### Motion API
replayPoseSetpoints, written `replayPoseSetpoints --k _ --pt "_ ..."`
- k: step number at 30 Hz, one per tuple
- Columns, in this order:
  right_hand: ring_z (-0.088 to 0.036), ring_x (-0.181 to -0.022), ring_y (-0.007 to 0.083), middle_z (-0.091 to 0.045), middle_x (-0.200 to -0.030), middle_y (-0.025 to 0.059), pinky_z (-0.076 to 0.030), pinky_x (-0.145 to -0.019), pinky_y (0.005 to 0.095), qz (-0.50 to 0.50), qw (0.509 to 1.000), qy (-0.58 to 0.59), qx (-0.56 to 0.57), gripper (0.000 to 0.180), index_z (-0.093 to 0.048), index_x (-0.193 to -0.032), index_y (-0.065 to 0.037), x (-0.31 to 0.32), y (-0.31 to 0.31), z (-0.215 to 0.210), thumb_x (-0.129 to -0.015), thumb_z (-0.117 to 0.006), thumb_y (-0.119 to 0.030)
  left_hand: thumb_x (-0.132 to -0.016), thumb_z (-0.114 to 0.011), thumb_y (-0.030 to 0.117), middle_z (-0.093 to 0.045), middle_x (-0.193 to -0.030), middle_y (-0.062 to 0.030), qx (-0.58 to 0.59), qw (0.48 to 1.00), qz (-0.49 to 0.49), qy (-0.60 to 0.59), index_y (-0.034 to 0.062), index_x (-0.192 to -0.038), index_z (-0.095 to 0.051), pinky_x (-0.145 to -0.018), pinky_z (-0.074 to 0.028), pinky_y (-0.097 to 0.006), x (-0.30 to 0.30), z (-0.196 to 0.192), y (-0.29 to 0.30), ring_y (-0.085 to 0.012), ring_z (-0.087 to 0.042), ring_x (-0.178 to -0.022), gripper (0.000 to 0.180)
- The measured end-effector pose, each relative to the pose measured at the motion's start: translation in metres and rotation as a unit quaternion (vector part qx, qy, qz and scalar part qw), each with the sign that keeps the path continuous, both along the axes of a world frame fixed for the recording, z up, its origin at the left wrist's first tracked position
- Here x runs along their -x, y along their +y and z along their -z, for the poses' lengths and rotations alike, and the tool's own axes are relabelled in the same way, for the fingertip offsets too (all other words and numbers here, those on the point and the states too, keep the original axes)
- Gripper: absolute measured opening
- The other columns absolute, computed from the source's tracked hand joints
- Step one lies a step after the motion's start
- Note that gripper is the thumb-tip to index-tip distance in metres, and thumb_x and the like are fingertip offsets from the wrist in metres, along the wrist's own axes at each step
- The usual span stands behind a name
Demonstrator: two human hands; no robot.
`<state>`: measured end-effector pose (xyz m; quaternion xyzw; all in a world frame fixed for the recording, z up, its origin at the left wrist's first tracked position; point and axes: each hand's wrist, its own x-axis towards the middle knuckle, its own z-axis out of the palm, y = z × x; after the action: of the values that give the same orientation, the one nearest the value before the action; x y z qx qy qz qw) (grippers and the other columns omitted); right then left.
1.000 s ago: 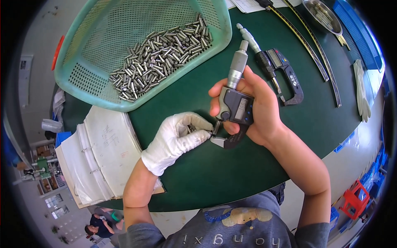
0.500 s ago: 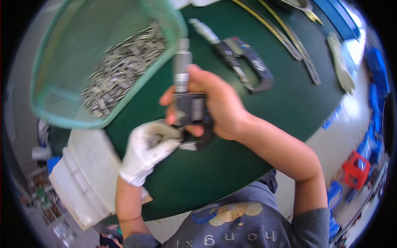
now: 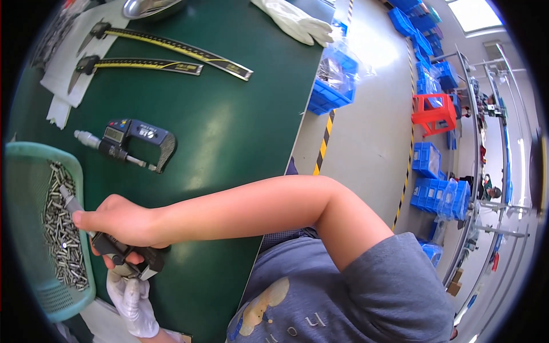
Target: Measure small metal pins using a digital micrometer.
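Note:
My bare right hand (image 3: 123, 222) is wrapped round a digital micrometer (image 3: 108, 246), its thimble pointing up and left past my thumb. Below it, my left hand (image 3: 131, 303), in a white glove, is closed with its fingertips at the micrometer's measuring end. What the gloved fingers pinch is too small and covered to name. A second digital micrometer (image 3: 154, 137) lies on the green table (image 3: 229, 131) beyond my right hand. At the left, a pale green plastic basket (image 3: 83, 188) holds a heap of small metal pieces (image 3: 66, 243).
Two calipers (image 3: 166, 46) lie farther back, their jaws on white paper (image 3: 63, 86). A metal bowl (image 3: 150, 8) and a white glove (image 3: 291, 22) are at the far edge. Blue crates (image 3: 331, 94) and a red stool (image 3: 433, 113) stand right of the table.
The view has swung to the right, so basket, hands and micrometers now appear farther left and lower. My right hand still holds the micrometer, with my gloved left hand at its measuring end.

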<state>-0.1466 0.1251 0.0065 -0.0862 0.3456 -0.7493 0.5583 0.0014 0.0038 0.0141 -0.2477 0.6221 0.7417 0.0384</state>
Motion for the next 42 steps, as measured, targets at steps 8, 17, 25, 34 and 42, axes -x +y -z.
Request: replayPoseSetpoints --k 8,17,25,34,42 --pt "-0.040 -0.028 0.0132 -0.055 -0.053 0.0122 -0.034 -0.030 0.0262 0.022 0.999 -0.029 0.011 0.052 -0.051 -0.068 0.002 0.001 -0.001 0.004 -0.083 -0.039 -0.046 -0.080 -0.059 0.016 -0.049 -0.091 -0.0030 -0.062 0.998 -0.009 0.024 -0.0011 -0.110 -0.044 -0.044 -0.026 -0.016 0.001 0.004 -0.004 -0.0029 -0.031 -0.050 0.038" --pt "-0.051 -0.044 0.0145 -0.060 -0.071 0.0152 -0.034 -0.033 0.0226 0.012 0.998 -0.053 -0.042 0.052 -0.053 -0.090 0.000 0.003 0.011 0.008 -0.082 -0.040 -0.050 -0.077 -0.058 0.005 -0.051 -0.069 -0.0027 -0.101 0.992 -0.046 -0.063 0.0012 -0.091 -0.052 -0.042 -0.028 -0.018 0.017 -0.005 0.015 -0.0050 -0.038 -0.049 0.016" --pt "-0.036 -0.035 0.0146 -0.053 -0.066 0.0087 -0.031 -0.032 0.0242 0.044 0.999 -0.002 -0.023 0.050 -0.050 -0.086 -0.006 -0.005 0.018 0.004 -0.085 -0.035 -0.054 -0.082 -0.057 0.015 -0.059 -0.074 -0.0052 -0.199 0.977 -0.061 0.056 0.0013 -0.092 -0.055 -0.044 -0.032 -0.018 0.003 0.015 0.032 -0.0052 -0.043 -0.053 0.018" --pt "-0.045 -0.042 0.0176 -0.049 -0.083 0.0084 -0.037 -0.040 0.0285 -0.024 0.997 -0.022 0.072 0.033 -0.040 -0.102 -0.007 -0.008 0.032 0.017 -0.086 -0.040 -0.036 -0.082 -0.059 0.018 -0.052 -0.067 0.0015 -0.241 0.942 -0.161 0.168 0.0045 -0.088 -0.056 -0.048 -0.035 -0.018 -0.008 0.030 0.063 -0.0046 -0.043 -0.054 0.015" --pt "-0.051 -0.054 0.0247 -0.046 -0.095 0.0097 -0.042 -0.056 0.0398 -0.071 0.990 -0.013 0.118 0.031 -0.036 -0.106 -0.009 -0.004 0.028 0.018 -0.079 -0.047 -0.018 -0.084 -0.056 0.019 -0.050 -0.067 0.0021 -0.294 0.918 -0.158 0.215 0.0043 -0.088 -0.054 -0.052 -0.036 -0.019 -0.012 0.029 0.051 -0.0050 -0.043 -0.058 0.015"
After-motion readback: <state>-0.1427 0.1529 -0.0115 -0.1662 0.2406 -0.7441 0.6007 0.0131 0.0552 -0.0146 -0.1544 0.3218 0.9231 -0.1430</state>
